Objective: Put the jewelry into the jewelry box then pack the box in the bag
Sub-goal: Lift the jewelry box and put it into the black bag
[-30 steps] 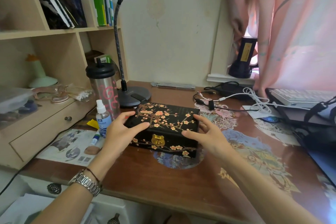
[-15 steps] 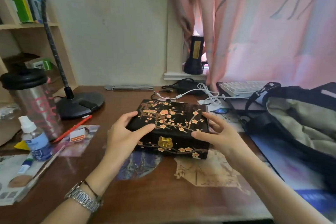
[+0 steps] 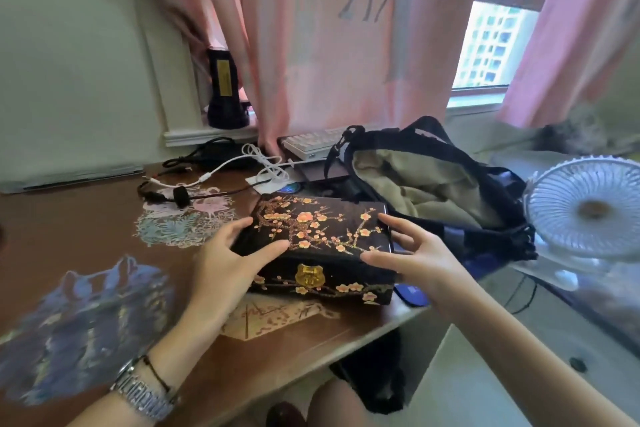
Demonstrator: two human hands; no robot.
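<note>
You've got the jewelry box [image 3: 322, 243] between both hands, lid down, near the desk's right edge.

L hand [image 3: 225, 265] grasps the box's left end w/ thumb on the lid and fingers curled round the far corner; R hand [image 3: 414, 258] grasps the right end, thumb along the lid's front edge, fingers round the side. Can't tell if the box rests on the desk [image 3: 86, 218] or is just off it. Bag [image 3: 433, 184] sits open just right of and beyond the box, tan lining showing. White fan [image 3: 588, 208] further right; cables [image 3: 242, 163] at the far side.
</note>
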